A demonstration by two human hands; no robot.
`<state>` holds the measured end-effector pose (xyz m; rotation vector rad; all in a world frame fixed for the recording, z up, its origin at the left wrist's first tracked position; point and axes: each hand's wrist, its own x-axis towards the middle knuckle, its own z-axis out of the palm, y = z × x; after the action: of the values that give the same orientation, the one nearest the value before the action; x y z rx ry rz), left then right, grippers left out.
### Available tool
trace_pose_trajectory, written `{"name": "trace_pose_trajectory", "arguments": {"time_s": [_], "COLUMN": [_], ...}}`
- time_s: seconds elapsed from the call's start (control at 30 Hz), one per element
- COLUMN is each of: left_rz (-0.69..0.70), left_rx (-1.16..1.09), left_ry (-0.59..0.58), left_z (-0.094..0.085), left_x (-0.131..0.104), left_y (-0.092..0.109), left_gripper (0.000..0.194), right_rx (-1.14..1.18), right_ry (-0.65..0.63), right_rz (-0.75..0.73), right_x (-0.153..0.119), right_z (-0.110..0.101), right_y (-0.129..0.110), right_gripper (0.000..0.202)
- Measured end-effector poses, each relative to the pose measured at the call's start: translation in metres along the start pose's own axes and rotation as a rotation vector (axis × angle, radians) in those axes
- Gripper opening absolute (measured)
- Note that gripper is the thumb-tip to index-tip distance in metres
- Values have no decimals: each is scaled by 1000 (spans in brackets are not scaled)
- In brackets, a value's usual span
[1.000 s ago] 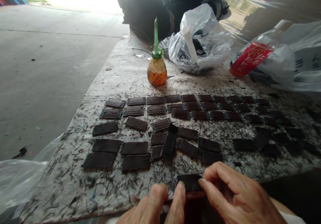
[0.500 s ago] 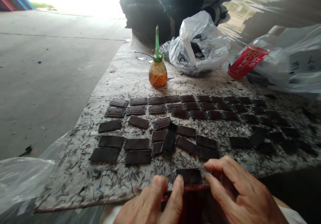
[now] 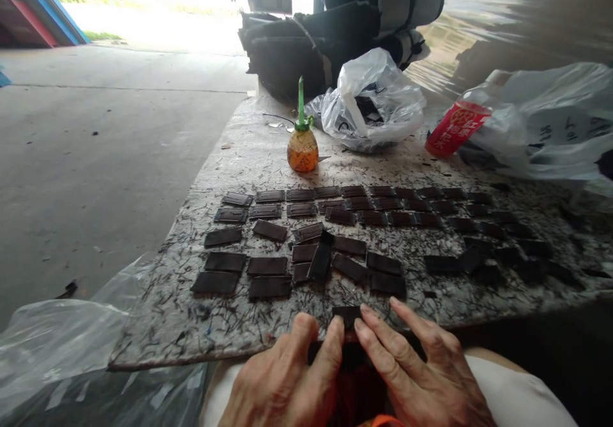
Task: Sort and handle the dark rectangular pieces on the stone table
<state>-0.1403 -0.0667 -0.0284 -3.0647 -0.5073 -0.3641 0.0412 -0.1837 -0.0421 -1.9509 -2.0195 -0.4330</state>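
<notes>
Since the earlier frame both hands have slid forward and drawn together. In the head view, the left hand and right hand press flat, fingers extended, on a dark strip peeking out between their fingertips at the board's near edge; neither hand grasps it. Rows of strips lie beyond the fingertips.

Rough, fibrous, speckled worktop, matt and scratchy-looking. Dark leathery rectangular pieces with a faint sheen. Crinkly translucent plastic bag, glossy. Amber squeeze bottle, shiny plastic. Smooth concrete floor.
</notes>
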Motion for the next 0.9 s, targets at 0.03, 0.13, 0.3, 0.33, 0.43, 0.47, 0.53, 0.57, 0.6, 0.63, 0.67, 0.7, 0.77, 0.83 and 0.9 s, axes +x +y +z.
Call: {"name": "trace_pose_trajectory", "arguments": {"time_s": [0.03,0.13,0.3,0.33,0.43,0.47,0.53,0.57,0.6,0.63,0.67,0.7,0.77,0.83,0.9], "left_rz": [-10,-15,16,23,37,38,34,27,18,6,-3,-5,-2,-4,-17], "left_rx": [7,36,81,84,97,105,122,121,113,106,103,102,110,113,115], "left_ry": [-18,-16,10,1,-24,-39,-68,-80,-93,-98,-100,-100,-102,-127,-162], "left_z": [-1,-1,-1,-1,-4,-5,-7,-8,-9,-10,-11,-11,-13,-14,-15], "left_x": [0,1,0,0,0,0,1,1,2,3,3,4,6,8,8], "left_y": [0,2,6,7,10,11,12,12,12,12,12,11,12,13,15], "left_gripper": [49,52,58,59,58,57,56,56,56,56,56,57,60,64,66], "right_rx": [21,143,245,212,87,64,52,64,90,126,171,215,268,234,177], "right_ry": [-11,-24,17,32,-1,-24,-43,-41,-37,-29,-11,9,54,70,47], "right_rz": [-1,16,159,137,55,44,48,55,68,92,121,152,191,188,185], "right_x": [0,-1,-4,-4,0,1,3,4,4,4,4,4,3,4,6], "right_z": [-2,-7,-5,-3,0,0,0,-1,-1,-2,-2,-2,-1,0,0], "right_y": [2,11,15,13,7,6,5,6,7,8,9,9,9,6,4], "right_gripper": [39,43,40,42,48,49,49,49,49,47,45,42,36,35,37]}}
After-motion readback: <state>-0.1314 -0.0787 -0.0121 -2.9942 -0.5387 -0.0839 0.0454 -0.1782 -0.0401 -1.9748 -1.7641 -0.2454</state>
